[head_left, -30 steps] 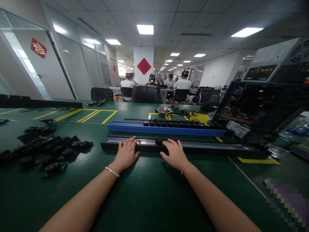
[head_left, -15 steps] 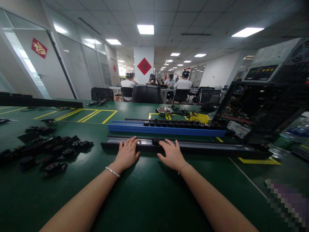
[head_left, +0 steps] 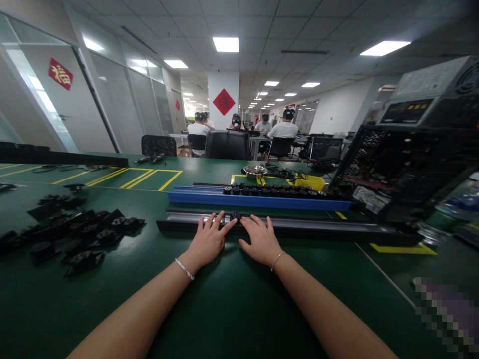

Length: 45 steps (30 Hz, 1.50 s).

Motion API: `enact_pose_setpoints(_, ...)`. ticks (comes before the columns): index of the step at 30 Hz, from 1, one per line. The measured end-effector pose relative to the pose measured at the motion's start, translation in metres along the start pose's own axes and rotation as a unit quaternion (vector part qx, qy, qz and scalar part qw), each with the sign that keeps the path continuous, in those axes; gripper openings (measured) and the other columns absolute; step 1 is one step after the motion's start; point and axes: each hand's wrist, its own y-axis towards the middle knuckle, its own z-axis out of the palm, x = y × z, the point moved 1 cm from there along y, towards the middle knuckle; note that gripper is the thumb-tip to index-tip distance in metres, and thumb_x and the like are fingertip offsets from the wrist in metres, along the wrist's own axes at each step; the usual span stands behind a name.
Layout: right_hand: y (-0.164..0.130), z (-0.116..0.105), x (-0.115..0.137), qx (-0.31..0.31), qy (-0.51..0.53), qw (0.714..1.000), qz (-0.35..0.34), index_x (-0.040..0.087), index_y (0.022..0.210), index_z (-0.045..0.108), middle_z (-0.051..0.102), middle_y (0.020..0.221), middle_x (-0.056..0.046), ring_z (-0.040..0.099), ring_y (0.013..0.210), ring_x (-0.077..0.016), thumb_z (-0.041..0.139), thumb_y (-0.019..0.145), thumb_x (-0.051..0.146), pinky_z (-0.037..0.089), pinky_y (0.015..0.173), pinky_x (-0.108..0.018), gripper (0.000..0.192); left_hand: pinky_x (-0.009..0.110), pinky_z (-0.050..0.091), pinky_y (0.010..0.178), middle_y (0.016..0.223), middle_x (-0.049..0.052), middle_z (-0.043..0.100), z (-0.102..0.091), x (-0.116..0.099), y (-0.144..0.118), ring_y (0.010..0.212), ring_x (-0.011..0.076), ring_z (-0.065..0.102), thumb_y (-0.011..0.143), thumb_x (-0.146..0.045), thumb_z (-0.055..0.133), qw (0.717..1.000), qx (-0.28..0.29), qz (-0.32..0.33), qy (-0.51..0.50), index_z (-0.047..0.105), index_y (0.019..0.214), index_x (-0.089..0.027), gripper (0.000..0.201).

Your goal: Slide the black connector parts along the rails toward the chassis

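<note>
A long black rail [head_left: 318, 228] with a shiny inner channel lies crosswise on the green table. In its channel sits a small black part [head_left: 235, 216], its details too small to make out. My left hand [head_left: 208, 240] rests over the rail with fingers spread, its index fingertip at the part's left side. From the right, my right hand [head_left: 262, 241] lies across the rail's near edge, fingers apart, index fingertip at or very near the part. Neither hand is closed round it. Just behind, a blue rail [head_left: 258, 201] carries a row of several similar black parts [head_left: 277, 191].
Loose black parts [head_left: 90, 229] are heaped at the left. Past the blue rail stand a metal bowl [head_left: 255, 171], a yellow tray [head_left: 310, 182] and tangled cables [head_left: 280, 172]. An open computer case [head_left: 396, 169] stands at the right. Several people sit farther back.
The small black part has shifted slightly left along the rail. My left hand has moved right to meet it, and my right hand has moved a little left.
</note>
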Motion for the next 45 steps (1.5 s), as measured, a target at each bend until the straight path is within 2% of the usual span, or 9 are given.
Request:
enact_pose_setpoints(5,0.002,0.002,0.005,0.0,-0.032,0.999,0.005,0.026,0.134,0.038,0.041,0.14,-0.007,0.023,0.132,-0.0276,0.044,0.081,0.047,0.005,0.103,-0.063,0.058,0.054,0.024,0.102,0.148,0.009,0.026,0.002,0.0,0.001,0.131,0.0341,0.029,0.082,-0.026,0.05,1.0,-0.009,0.002,0.01,0.02,0.14,-0.041,0.067)
enact_pose_setpoints(9,0.004,0.004,0.008,0.012,-0.04,0.999,0.013,0.031,0.134,0.038,0.044,0.136,-0.006,0.024,0.131,-0.0292,0.045,0.08,0.049,0.006,0.1,-0.067,0.057,0.054,0.024,0.102,0.149,0.01,0.024,0.001,-0.001,0.0,0.133,0.0356,0.026,0.082,-0.028,0.052,1.0,-0.013,-0.004,0.008,0.019,0.14,-0.042,0.068)
enact_pose_setpoints(16,0.004,0.004,0.01,0.009,-0.052,0.999,0.014,0.034,0.132,0.039,0.054,0.12,-0.008,0.038,0.118,-0.0274,0.045,0.08,0.047,0.006,0.099,-0.067,0.054,0.055,0.023,0.102,0.148,0.011,0.026,0.0,-0.006,0.002,0.132,0.0365,0.026,0.081,-0.028,0.053,1.0,-0.009,-0.024,0.012,0.019,0.14,-0.041,0.069)
enact_pose_setpoints(21,0.003,0.002,0.011,0.007,-0.059,0.998,0.016,0.037,0.133,0.037,0.054,0.117,-0.007,0.041,0.114,-0.0268,0.046,0.08,0.045,0.007,0.099,-0.065,0.054,0.058,0.022,0.101,0.148,0.012,0.026,0.0,-0.01,0.005,0.131,0.0378,0.028,0.08,-0.028,0.053,0.998,-0.006,-0.054,0.018,0.019,0.141,-0.04,0.07)
enact_pose_setpoints(30,-0.001,0.006,0.011,-0.027,-0.048,0.998,0.009,0.029,0.135,0.037,0.053,0.123,-0.01,0.042,0.114,-0.0263,0.046,0.081,0.042,0.006,0.104,-0.058,0.056,0.06,0.022,0.101,0.148,0.011,0.026,-0.003,-0.013,0.005,0.133,0.0391,0.023,0.082,-0.028,0.048,0.998,0.005,-0.06,0.015,0.025,0.139,-0.039,0.063)
enact_pose_setpoints(36,-0.001,0.006,0.009,-0.032,-0.044,0.999,0.0,0.027,0.132,0.04,0.054,0.122,-0.009,0.043,0.113,-0.0258,0.046,0.081,0.042,0.006,0.104,-0.058,0.053,0.06,0.022,0.1,0.146,0.015,0.031,-0.002,-0.015,0.004,0.131,0.038,0.028,0.085,-0.027,0.041,0.998,0.006,-0.064,0.028,0.035,0.137,-0.03,0.052)
enact_pose_setpoints(45,-0.001,0.005,0.009,-0.025,-0.05,0.998,0.003,0.027,0.131,0.041,0.054,0.122,-0.009,0.043,0.112,-0.025,0.047,0.08,0.04,0.007,0.104,-0.056,0.052,0.059,0.024,0.098,0.142,0.019,0.036,-0.008,-0.016,0.002,0.128,0.0393,0.032,0.085,-0.03,0.04,0.992,0.015,-0.119,0.045,0.041,0.132,-0.025,0.047)
